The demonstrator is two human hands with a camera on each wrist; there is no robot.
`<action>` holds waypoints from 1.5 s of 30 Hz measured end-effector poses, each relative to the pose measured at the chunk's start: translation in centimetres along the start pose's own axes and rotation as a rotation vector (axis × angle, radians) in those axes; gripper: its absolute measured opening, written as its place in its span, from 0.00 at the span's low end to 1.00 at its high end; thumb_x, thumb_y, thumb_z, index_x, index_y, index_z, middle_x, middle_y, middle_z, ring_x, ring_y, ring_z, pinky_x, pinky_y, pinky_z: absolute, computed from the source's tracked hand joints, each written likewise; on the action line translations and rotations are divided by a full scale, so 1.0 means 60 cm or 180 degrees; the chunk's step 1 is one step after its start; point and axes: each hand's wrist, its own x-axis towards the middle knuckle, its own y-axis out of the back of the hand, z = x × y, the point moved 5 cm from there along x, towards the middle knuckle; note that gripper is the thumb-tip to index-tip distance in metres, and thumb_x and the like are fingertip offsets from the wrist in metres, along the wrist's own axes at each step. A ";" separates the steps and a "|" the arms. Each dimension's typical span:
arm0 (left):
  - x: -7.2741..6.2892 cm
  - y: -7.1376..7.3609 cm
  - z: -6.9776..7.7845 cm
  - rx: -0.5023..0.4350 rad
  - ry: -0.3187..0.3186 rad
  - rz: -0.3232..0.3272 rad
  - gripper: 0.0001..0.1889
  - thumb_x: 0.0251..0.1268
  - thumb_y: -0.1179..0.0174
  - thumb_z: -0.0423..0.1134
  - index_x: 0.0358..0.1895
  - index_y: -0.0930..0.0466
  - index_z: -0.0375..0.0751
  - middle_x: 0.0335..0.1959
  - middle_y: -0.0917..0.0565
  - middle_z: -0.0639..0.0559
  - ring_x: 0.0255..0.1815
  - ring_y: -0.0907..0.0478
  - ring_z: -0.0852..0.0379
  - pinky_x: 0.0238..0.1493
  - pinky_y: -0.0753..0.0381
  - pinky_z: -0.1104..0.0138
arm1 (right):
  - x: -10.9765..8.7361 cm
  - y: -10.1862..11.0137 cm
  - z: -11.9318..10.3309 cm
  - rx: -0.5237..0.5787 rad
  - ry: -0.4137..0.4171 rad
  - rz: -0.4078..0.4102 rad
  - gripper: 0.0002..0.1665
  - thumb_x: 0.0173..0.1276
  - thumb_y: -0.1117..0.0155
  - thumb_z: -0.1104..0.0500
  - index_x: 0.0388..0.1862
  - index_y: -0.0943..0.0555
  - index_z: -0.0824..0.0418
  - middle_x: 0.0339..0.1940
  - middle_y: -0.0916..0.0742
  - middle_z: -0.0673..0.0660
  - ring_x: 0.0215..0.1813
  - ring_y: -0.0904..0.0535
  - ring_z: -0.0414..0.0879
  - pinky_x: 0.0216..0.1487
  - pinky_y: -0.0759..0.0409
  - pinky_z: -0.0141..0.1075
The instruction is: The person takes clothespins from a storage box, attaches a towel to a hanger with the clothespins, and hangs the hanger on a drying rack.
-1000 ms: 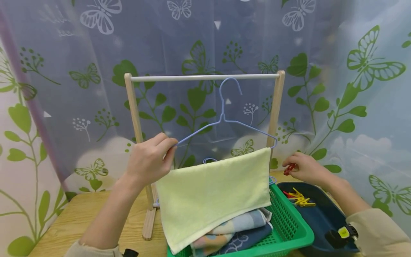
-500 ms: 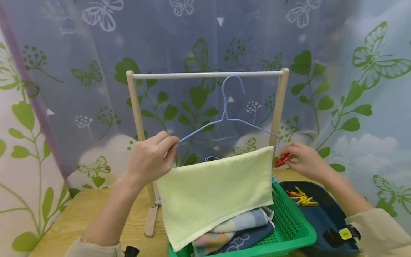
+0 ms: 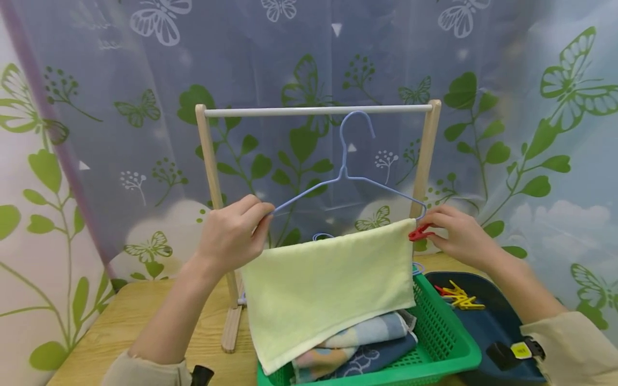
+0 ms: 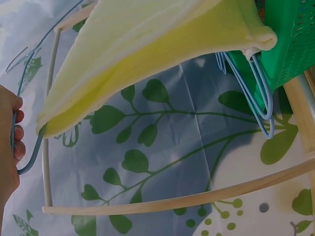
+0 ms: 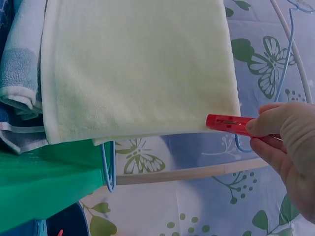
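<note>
My left hand (image 3: 236, 233) grips a blue wire hanger (image 3: 344, 174) at its left shoulder. Folded over the hanger's lower bar is a pale yellow towel (image 3: 333, 279), sloping up toward the right. My right hand (image 3: 458, 236) pinches a red clothespin (image 3: 419, 233) whose tip overlaps the towel's upper right corner, beside the hanger's right end. In the right wrist view the clothespin (image 5: 229, 124) lies across the towel's edge. The left wrist view shows the fingers (image 4: 18, 132) curled round the hanger wire.
A wooden rack (image 3: 427, 155) with a white rod (image 3: 314, 111) stands behind. Below the towel, a green basket (image 3: 446, 343) holds folded patterned cloths (image 3: 357, 351). At right, a dark blue tub (image 3: 497, 321) contains yellow clothespins (image 3: 463, 300). More blue hangers (image 4: 256, 93) show beside the basket.
My right hand has moved left and up from above the tub, bringing the red clothespin to the towel's upper right corner. My left hand keeps its grip on the hanger.
</note>
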 end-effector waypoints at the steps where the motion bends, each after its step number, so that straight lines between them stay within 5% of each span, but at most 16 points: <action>1: -0.001 0.000 0.000 -0.0005 0.0000 -0.0006 0.04 0.47 0.40 0.25 0.28 0.19 0.32 0.22 0.21 0.47 0.15 0.25 0.56 0.08 0.33 0.70 | 0.002 -0.001 -0.001 -0.0020 0.0024 0.0033 0.22 0.40 0.28 0.78 0.36 0.19 0.63 0.37 0.20 0.55 0.37 0.22 0.50 0.34 0.20 0.45; 11: -0.010 -0.005 0.000 -0.0033 0.0003 0.0000 0.04 0.46 0.39 0.25 0.29 0.19 0.33 0.22 0.22 0.48 0.15 0.26 0.56 0.09 0.33 0.70 | 0.005 0.005 -0.012 0.0006 0.0165 0.0161 0.25 0.38 0.30 0.81 0.38 0.20 0.65 0.40 0.20 0.58 0.37 0.22 0.50 0.31 0.20 0.40; 21: -0.007 -0.009 0.000 -0.0100 0.0002 0.0026 0.04 0.46 0.39 0.25 0.28 0.20 0.33 0.22 0.22 0.48 0.15 0.26 0.56 0.10 0.32 0.70 | 0.003 0.017 -0.014 -0.0019 0.0155 0.0378 0.27 0.35 0.27 0.79 0.38 0.19 0.64 0.38 0.20 0.56 0.35 0.22 0.46 0.39 0.29 0.18; 31: -0.007 -0.005 -0.006 -0.0074 -0.0004 0.0045 0.03 0.47 0.39 0.25 0.28 0.20 0.33 0.21 0.22 0.48 0.15 0.26 0.56 0.10 0.32 0.70 | 0.017 0.029 -0.017 0.0164 0.0147 0.0487 0.27 0.36 0.26 0.78 0.40 0.20 0.66 0.37 0.19 0.56 0.35 0.25 0.36 0.40 0.29 0.16; 34: -0.007 -0.003 -0.007 -0.0070 -0.0007 0.0034 0.04 0.47 0.39 0.25 0.28 0.20 0.33 0.21 0.22 0.48 0.15 0.26 0.56 0.10 0.32 0.70 | 0.021 0.030 -0.017 0.0237 0.0232 0.0522 0.15 0.55 0.31 0.60 0.40 0.20 0.66 0.36 0.18 0.56 0.33 0.23 0.36 0.39 0.27 0.17; 38: -0.008 -0.002 -0.008 -0.0059 -0.0007 0.0010 0.04 0.47 0.39 0.25 0.28 0.20 0.33 0.22 0.22 0.48 0.15 0.26 0.56 0.10 0.31 0.70 | 0.026 0.032 -0.018 0.0262 0.0374 0.0575 0.33 0.64 0.54 0.37 0.39 0.19 0.66 0.33 0.19 0.55 0.27 0.22 0.41 0.35 0.26 0.18; 41: -0.009 -0.001 -0.008 -0.0068 -0.0005 -0.0014 0.03 0.47 0.39 0.25 0.28 0.20 0.33 0.22 0.22 0.48 0.15 0.26 0.56 0.11 0.31 0.71 | 0.030 0.033 -0.019 0.0228 0.0437 0.0587 0.33 0.65 0.55 0.37 0.38 0.19 0.65 0.31 0.19 0.54 0.26 0.23 0.41 0.32 0.26 0.18; 45: -0.012 0.000 -0.008 -0.0112 -0.0002 -0.0043 0.03 0.48 0.39 0.25 0.28 0.20 0.33 0.22 0.23 0.48 0.16 0.26 0.56 0.11 0.31 0.70 | 0.035 0.032 -0.021 0.0108 0.0409 0.0532 0.13 0.60 0.34 0.54 0.38 0.18 0.63 0.31 0.19 0.53 0.29 0.24 0.41 0.28 0.26 0.20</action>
